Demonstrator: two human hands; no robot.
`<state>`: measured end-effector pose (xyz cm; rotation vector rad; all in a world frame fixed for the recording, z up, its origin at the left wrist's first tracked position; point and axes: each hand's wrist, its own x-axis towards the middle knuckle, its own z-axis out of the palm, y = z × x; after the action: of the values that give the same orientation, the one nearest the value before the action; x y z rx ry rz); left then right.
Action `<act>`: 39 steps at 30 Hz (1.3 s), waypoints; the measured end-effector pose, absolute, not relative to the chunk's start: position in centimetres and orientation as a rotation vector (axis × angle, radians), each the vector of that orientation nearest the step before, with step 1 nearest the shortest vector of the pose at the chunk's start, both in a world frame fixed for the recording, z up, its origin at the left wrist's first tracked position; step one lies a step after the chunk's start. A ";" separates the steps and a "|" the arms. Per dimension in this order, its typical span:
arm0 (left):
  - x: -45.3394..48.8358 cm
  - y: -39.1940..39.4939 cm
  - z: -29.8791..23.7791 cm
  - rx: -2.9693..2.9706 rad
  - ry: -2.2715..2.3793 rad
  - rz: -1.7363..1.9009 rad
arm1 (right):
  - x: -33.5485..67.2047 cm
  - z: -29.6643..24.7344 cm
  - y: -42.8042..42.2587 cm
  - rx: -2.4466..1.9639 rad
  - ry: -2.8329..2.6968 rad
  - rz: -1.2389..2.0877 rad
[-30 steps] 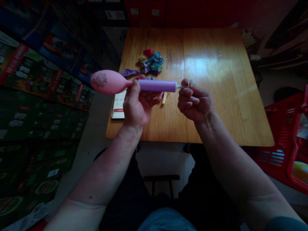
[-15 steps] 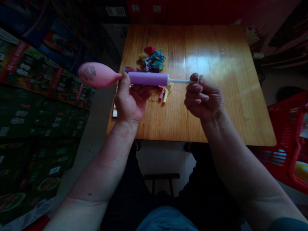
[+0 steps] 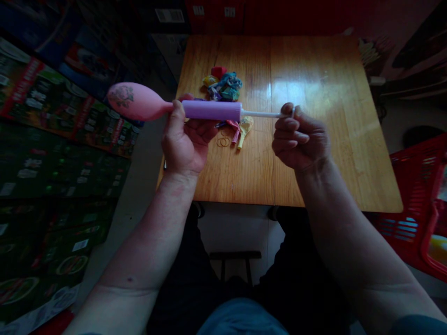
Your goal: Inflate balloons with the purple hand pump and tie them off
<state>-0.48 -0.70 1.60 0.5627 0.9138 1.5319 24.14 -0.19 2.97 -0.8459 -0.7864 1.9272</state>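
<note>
My left hand grips the barrel of a purple hand pump, held level above the near left part of a wooden table. A partly filled pink balloon with a dark print sits on the pump's left end, hanging past the table edge. My right hand is closed on the pump's white handle, with the thin white rod drawn out of the barrel.
A heap of limp coloured balloons lies at the table's far left. More flat balloons and rubber bands lie under the pump. Printed boxes are stacked at the left, a red plastic basket stands at the right.
My right hand has pulled the handle to the right, drawing the rod further out. The pump and balloon have shifted left and a little up. The phone under my left hand is now covered.
</note>
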 end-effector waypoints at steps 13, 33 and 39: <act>-0.7 -0.5 1.0 0.617 1.031 1.480 | 23.7 2.8 -0.2 -0.825 -0.803 2.007; 0.6 -0.9 1.4 0.645 1.008 1.435 | 24.5 3.3 -0.5 -0.625 -0.728 2.021; 2.1 -1.5 1.0 0.564 0.984 1.388 | 22.3 1.6 -0.9 -0.621 -0.714 2.050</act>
<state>2.09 -1.55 0.97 0.5636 0.9844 1.3881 22.32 -0.87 1.61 -0.6210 -0.7139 2.0500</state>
